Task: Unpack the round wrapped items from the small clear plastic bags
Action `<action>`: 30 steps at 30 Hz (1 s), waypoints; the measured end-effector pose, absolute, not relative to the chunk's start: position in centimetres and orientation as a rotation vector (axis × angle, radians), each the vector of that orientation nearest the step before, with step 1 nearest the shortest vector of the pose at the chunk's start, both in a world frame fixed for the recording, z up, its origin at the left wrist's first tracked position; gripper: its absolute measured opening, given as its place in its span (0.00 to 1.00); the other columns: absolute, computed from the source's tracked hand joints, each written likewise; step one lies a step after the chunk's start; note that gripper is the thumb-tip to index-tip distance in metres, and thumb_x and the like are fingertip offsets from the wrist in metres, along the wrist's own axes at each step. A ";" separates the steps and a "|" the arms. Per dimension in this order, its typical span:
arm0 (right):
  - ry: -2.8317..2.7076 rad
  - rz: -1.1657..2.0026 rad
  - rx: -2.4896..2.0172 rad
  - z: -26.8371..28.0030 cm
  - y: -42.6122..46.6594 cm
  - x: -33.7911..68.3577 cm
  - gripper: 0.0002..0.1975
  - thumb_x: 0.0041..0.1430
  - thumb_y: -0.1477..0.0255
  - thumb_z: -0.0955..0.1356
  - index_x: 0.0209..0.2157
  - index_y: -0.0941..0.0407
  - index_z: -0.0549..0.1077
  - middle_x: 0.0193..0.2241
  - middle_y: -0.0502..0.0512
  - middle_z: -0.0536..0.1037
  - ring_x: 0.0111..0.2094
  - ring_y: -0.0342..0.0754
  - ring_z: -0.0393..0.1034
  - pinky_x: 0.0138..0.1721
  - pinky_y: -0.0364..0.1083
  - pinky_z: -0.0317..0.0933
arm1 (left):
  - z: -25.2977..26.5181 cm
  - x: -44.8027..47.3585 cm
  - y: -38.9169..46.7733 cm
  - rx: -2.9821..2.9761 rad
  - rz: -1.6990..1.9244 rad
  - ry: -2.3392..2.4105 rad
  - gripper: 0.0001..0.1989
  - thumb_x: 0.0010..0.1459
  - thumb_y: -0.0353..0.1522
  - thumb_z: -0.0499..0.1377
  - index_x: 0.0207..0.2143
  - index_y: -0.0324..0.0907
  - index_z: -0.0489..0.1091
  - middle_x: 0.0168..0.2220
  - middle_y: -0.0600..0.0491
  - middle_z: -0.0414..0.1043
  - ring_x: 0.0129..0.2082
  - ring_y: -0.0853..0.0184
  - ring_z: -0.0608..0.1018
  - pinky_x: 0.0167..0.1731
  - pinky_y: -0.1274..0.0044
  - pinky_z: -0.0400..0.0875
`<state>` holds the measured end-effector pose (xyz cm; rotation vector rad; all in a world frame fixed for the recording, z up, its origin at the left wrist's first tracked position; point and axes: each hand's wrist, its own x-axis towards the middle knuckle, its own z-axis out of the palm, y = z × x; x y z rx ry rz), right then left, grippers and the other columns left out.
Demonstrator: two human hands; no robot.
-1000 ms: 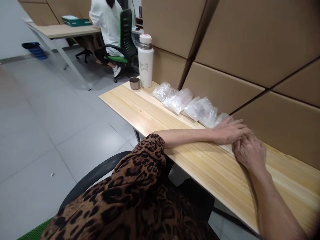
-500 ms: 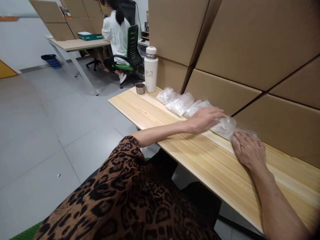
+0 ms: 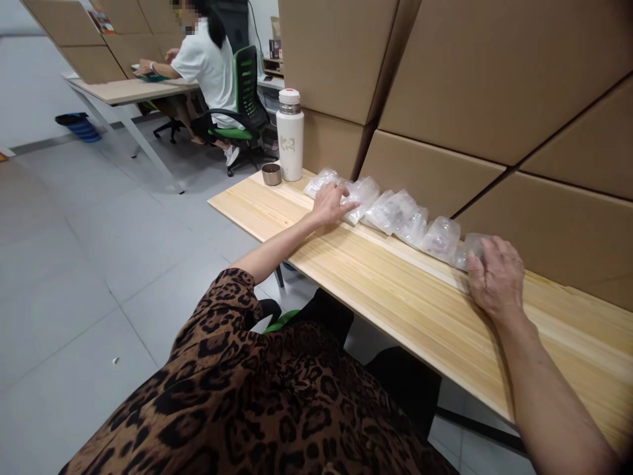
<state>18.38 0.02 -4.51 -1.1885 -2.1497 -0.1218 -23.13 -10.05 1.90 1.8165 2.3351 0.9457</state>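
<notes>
Left hand [image 3: 330, 204] slid out to the far end of the bag row since half a second ago; right hand [image 3: 496, 277] barely shifted.
Left fingers lie flat on the end clear bags [image 3: 390, 211], not gripping; right hand rests cupped over the near bag [image 3: 469, 245], grip unclear. Row runs lengthwise along worktop's [image 3: 395, 297] back edge against cardboard boxes [image 3: 445, 86]; front strip bare. White flask [image 3: 289, 135] and small cup [image 3: 271, 173] stand past it.

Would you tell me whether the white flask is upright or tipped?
Upright: the white cylindrical flask stands on the wooden table, lid on top.
</notes>
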 end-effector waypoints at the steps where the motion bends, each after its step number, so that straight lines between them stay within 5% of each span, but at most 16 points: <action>1: -2.146 -0.118 -1.182 -4.5 -0.1 18.5 0.34 0.66 0.58 0.61 0.66 0.61 0.73 0.68 0.78 0.72 0.74 0.62 0.62 0.75 0.60 0.53 | 1.8 -22.4 -9.7 1.791 0.928 2.343 0.20 0.64 0.45 0.68 0.50 0.40 0.78 0.54 0.41 0.76 0.59 0.49 0.76 0.63 0.61 0.68; 6: -2.076 -0.081 -1.183 -4.1 -0.5 18.9 0.28 0.62 0.59 0.63 0.59 0.58 0.75 0.65 0.78 0.74 0.71 0.65 0.66 0.73 0.65 0.55 | 2.4 -21.6 -9.0 1.599 1.045 2.354 0.05 0.62 0.34 0.67 0.35 0.44 0.74 0.49 0.46 0.78 0.56 0.53 0.77 0.61 0.61 0.69; 14: -1.942 0.046 -1.163 -0.9 -3.0 17.7 0.21 0.60 0.62 0.65 0.52 0.54 0.77 0.61 0.75 0.78 0.67 0.63 0.70 0.70 0.64 0.58 | 4.9 -23.6 -14.6 1.858 1.676 2.081 0.10 0.68 0.37 0.64 0.35 0.47 0.66 0.37 0.52 0.76 0.40 0.62 0.77 0.46 0.66 0.72; 18: -1.703 0.440 -1.021 2.6 -9.2 13.9 0.17 0.64 0.59 0.70 0.48 0.55 0.80 0.44 0.66 0.84 0.44 0.57 0.79 0.48 0.57 0.72 | 6.1 -19.2 -18.3 2.183 1.681 1.948 0.10 0.72 0.39 0.60 0.37 0.47 0.66 0.36 0.53 0.76 0.38 0.64 0.77 0.44 0.66 0.71; 22: -1.728 0.934 -0.867 5.0 -14.4 10.1 0.19 0.67 0.51 0.72 0.38 0.54 0.79 0.31 0.54 0.80 0.28 0.45 0.72 0.32 0.47 0.67 | 5.6 -12.4 -17.7 2.345 1.490 1.761 0.11 0.75 0.40 0.56 0.38 0.47 0.65 0.36 0.53 0.76 0.36 0.64 0.78 0.41 0.67 0.72; 30: -1.969 0.705 -1.128 4.0 -12.8 13.3 0.31 0.57 0.45 0.76 0.53 0.53 0.78 0.44 0.57 0.82 0.40 0.54 0.76 0.45 0.55 0.72 | 4.5 -3.5 -9.9 1.241 1.230 1.169 0.10 0.76 0.35 0.56 0.38 0.45 0.61 0.43 0.48 0.79 0.41 0.65 0.84 0.48 0.67 0.83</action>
